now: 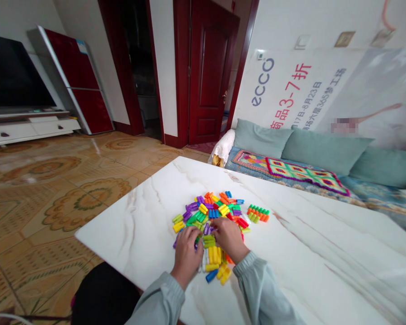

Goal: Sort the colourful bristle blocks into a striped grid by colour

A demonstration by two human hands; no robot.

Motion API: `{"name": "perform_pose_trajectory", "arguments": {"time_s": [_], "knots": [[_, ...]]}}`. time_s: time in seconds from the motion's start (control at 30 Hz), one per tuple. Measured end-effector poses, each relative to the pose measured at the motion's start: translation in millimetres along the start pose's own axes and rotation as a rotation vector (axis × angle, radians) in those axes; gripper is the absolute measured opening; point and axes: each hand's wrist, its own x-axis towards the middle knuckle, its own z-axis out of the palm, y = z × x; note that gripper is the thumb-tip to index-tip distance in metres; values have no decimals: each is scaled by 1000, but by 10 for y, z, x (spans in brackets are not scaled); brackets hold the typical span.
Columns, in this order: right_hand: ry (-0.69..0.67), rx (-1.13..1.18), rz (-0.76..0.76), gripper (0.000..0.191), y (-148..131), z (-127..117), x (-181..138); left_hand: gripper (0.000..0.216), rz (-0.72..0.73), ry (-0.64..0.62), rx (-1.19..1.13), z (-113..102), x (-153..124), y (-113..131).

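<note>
A heap of small, glossy plastic pieces in many colours, shaped like short caps, lies on the white marble-patterned table (155,212). My left hand (188,248) curls at the near left side of the heap, its fingers bent round something I cannot make out; green and purple show by the fingertips. From the right, my right hand (229,235) reaches in with its fingertips closed on a purple piece (208,229). Just below sit light green pieces (209,241) and a row of yellow pieces (214,255). A blue piece (211,276) lies nearest to me.
Right of the heap, green, orange and lime pieces (258,213) form neat rows. Beyond the table stands a sofa with teal cushions (326,146) and a crocheted mat (306,175). A red refrigerator (76,81) and a television (13,74) are at the far left.
</note>
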Motion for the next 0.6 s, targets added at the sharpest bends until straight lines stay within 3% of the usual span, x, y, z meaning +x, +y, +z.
{"name": "perform_pose_trajectory", "arguments": {"time_s": [0.2, 0.33, 0.5, 0.6], "knots": [[-88, -127, 82, 20, -178, 58, -115, 21, 3, 41, 120, -1, -7, -11], [-67, -143, 108, 29, -320, 123, -152, 25, 29, 35, 128, 17, -20, -25], [-72, -102, 100, 23, -374, 149, -155, 30, 34, 14, 102, 34, -28, -41], [1, 3, 73, 16, -307, 172, -171, 32, 19, -1, 101, 32, -27, -42]]}}
